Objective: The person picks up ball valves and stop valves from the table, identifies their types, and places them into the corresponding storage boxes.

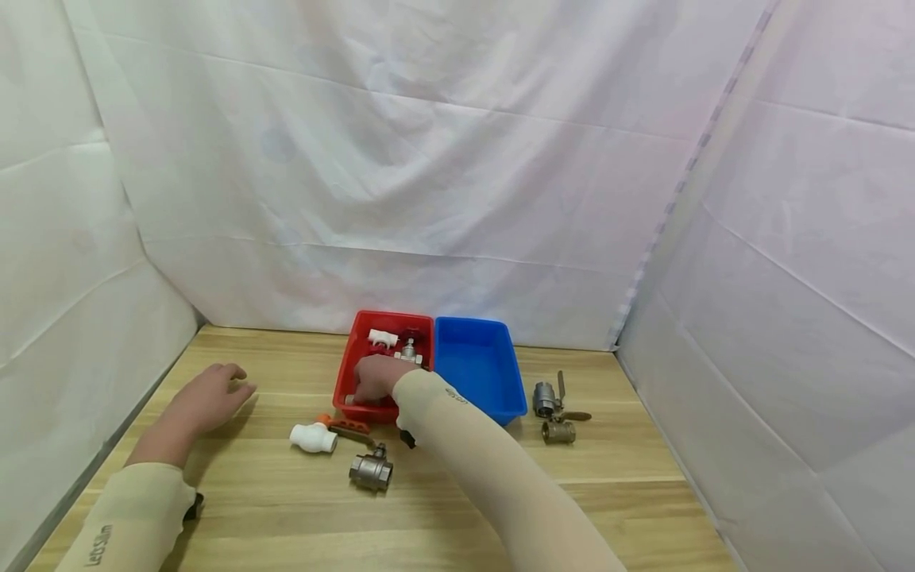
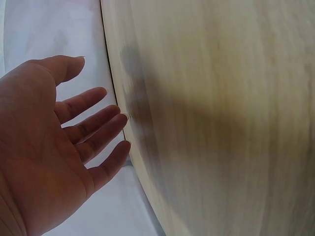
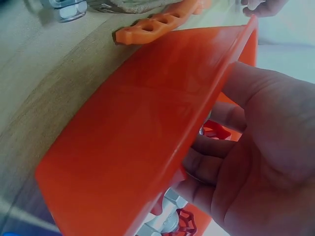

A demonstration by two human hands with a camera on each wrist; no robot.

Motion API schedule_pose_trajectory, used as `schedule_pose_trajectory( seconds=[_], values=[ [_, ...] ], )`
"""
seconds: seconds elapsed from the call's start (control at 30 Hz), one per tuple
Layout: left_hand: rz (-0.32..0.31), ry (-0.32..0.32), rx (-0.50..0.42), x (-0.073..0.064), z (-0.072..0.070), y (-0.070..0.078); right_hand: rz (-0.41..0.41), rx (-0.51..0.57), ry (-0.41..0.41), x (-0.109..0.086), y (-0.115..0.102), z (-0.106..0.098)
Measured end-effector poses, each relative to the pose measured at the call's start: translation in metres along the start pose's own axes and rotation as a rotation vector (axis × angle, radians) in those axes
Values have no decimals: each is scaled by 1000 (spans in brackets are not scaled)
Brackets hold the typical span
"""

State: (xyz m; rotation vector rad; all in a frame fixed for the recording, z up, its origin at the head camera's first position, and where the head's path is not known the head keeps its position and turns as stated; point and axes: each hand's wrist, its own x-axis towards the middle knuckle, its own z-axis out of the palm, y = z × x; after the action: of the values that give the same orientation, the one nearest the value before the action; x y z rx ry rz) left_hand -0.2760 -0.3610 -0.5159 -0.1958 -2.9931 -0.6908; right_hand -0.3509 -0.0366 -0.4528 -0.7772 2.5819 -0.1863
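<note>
My right hand (image 1: pixel 377 376) reaches down into the red bin (image 1: pixel 345 357). In the right wrist view its fingertips are hidden behind the bin wall, so what they hold or touch is unclear. A pale pipe-like end (image 1: pixel 349 400) shows beside the fingers, and a red handwheel (image 3: pixel 216 132) is visible between them. Also in the bin lie a white valve (image 1: pixel 383 338) and a metal valve (image 1: pixel 409 349) with a red handwheel. My left hand (image 1: pixel 210 395) hovers above the table's left side, fingers spread and slightly bent, holding nothing.
Beside the red bin stands a blue bin (image 1: pixel 475 369). In front lie a white ball valve (image 1: pixel 313 438) with an orange lever and a metal ball valve (image 1: pixel 371 471). Two more lever valves, one grey (image 1: pixel 545 400) and one brass (image 1: pixel 558 432), lie right. White sheets (image 1: pixel 400 159) surround the table.
</note>
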Motion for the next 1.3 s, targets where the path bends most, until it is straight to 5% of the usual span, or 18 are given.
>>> schedule_pose_trajectory(
  seconds=[0.43, 0.77, 1.3],
  values=[
    [-13, -8, 4, 0, 1, 0, -33, 21, -14, 11, 13, 2],
    [-5, -7, 3, 1, 2, 1, -120, 8, 81, -20, 23, -14],
    [-10, -13, -16, -1, 2, 1, -213, 119, 255, -86, 76, -42]
  ],
)
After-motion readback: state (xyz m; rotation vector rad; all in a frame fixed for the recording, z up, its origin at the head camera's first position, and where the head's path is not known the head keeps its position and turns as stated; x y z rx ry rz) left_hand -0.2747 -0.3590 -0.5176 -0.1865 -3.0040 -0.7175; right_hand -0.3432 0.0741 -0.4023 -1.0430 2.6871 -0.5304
